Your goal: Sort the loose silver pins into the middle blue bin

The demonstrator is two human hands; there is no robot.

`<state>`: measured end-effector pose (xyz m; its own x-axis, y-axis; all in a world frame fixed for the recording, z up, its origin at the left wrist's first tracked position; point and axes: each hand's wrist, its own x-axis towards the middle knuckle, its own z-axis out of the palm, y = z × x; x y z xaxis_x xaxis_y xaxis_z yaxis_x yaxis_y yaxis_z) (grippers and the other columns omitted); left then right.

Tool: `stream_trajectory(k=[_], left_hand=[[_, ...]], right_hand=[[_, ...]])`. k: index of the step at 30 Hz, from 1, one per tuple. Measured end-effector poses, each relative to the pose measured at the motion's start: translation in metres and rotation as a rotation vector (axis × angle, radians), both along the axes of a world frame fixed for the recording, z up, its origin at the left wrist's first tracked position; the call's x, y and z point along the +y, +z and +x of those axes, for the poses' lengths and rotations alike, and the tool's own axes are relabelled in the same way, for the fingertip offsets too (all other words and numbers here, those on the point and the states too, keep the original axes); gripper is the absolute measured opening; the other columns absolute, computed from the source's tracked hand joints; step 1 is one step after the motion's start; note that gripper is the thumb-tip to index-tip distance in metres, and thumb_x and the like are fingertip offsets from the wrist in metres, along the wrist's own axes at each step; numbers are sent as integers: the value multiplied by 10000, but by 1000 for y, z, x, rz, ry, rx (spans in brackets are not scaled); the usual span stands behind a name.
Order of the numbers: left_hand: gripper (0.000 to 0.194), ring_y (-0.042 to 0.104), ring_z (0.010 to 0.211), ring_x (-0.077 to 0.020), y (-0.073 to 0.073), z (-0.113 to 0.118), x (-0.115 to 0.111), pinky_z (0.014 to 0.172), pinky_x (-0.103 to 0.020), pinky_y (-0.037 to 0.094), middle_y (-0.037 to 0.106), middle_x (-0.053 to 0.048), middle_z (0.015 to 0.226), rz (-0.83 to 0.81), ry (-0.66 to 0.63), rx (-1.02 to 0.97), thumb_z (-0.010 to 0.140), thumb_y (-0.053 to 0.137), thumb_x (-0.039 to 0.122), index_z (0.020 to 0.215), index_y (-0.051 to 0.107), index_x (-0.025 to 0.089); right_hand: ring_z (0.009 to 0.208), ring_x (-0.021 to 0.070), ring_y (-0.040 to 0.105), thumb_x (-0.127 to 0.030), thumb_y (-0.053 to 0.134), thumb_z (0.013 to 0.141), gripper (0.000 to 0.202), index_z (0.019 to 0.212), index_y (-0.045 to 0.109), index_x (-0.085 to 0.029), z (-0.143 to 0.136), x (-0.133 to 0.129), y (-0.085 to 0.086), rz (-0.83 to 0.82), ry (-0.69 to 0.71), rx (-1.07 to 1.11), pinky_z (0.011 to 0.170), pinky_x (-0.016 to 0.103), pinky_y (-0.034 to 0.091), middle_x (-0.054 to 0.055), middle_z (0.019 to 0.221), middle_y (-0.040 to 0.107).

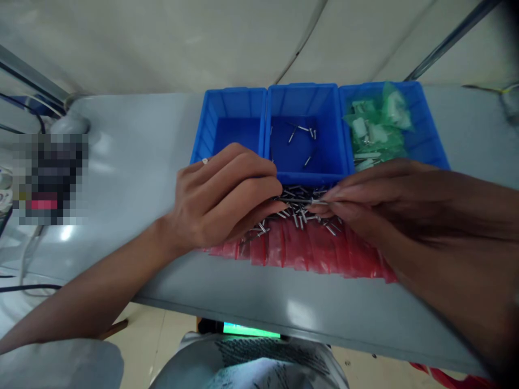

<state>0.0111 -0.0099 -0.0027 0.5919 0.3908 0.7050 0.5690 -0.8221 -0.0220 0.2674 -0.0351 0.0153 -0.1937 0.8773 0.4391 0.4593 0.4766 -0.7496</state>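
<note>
My left hand (229, 200) pinches one end of a thin metal rod (298, 201), which lies level between my two hands. At the rod's other end, the fingertips of my right hand (377, 200) are closed on it. Just beneath are many small metal pins (300, 219), loosely piled on a row of red plastic bags (284, 246). Behind the hands stands the middle blue bin (304, 177), holding several similar pins. My fingers hide part of the rod's ends.
To the left stands another blue bin (235, 97). The right blue bin (430, 129) holds green plastic bags (379, 129) with white pieces. A blurred-out dark object (51, 178) and cables are at the far left of the grey table (133, 140).
</note>
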Motion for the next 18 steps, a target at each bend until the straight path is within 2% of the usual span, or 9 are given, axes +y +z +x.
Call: stream_trajectory(k=[4, 7, 9, 11, 13, 16, 18], left_hand=[[61, 755, 966, -230, 2, 1, 0, 738, -400, 631, 773, -19, 1030, 83, 16, 21, 1003, 658, 320, 981, 639, 266], [126, 752, 1021, -250, 3, 2, -1, 770, -449, 625, 781, -21, 1079, 58, 29, 36, 1039, 603, 372, 985, 653, 269], [111, 745, 1059, -257, 3, 1, -1, 802, -466, 621, 782, -23, 1134, 33, 27, 39, 1028, 636, 379, 1020, 654, 269], [107, 735, 1077, -271, 2, 1, -1, 803, -464, 609, 784, -19, 1157, 52, 15, 47, 1008, 674, 359, 998, 662, 252], [179, 717, 1102, -297, 1, 1, 0, 811, -475, 599, 782, -40, 1184, 69, -8, 53, 1032, 625, 380, 994, 691, 218], [413, 662, 1213, -342, 0, 0, 1, 950, -543, 589, 729, -116, 1330, 27, 20, 51, 1084, 468, 469, 1211, 705, 155], [427, 637, 1252, -341, 1, -1, 2, 1032, -554, 570, 695, -131, 1387, -7, 93, 37, 1070, 499, 442, 1337, 650, 146]], right_hand=[[845, 132, 735, -300, 772, 918, 33, 936, 778, -272, 0, 0, -3, 40, 52, 21, 612, 281, 596, -23, 935, 781], [857, 114, 728, -280, 776, 915, 32, 945, 776, -272, 1, 0, -5, 24, 61, -7, 647, 267, 597, -32, 942, 774], [847, 96, 723, -262, 776, 913, 30, 942, 774, -267, 0, 0, -5, 26, 65, -3, 655, 246, 598, -39, 946, 773], [821, 85, 720, -235, 778, 908, 42, 939, 770, -261, 0, 1, -5, 45, 78, 13, 643, 232, 597, -46, 944, 777], [773, 76, 710, -218, 789, 894, 63, 930, 770, -267, 0, 3, -5, 68, 103, 17, 599, 223, 582, -56, 923, 780], [788, 84, 732, -229, 799, 887, 49, 913, 779, -265, -1, 3, -2, 16, 47, 32, 615, 205, 605, -51, 910, 784], [912, 116, 774, -212, 769, 910, 113, 1016, 788, -245, -2, 3, 1, -65, -20, 102, 750, 210, 666, -18, 1054, 798]])
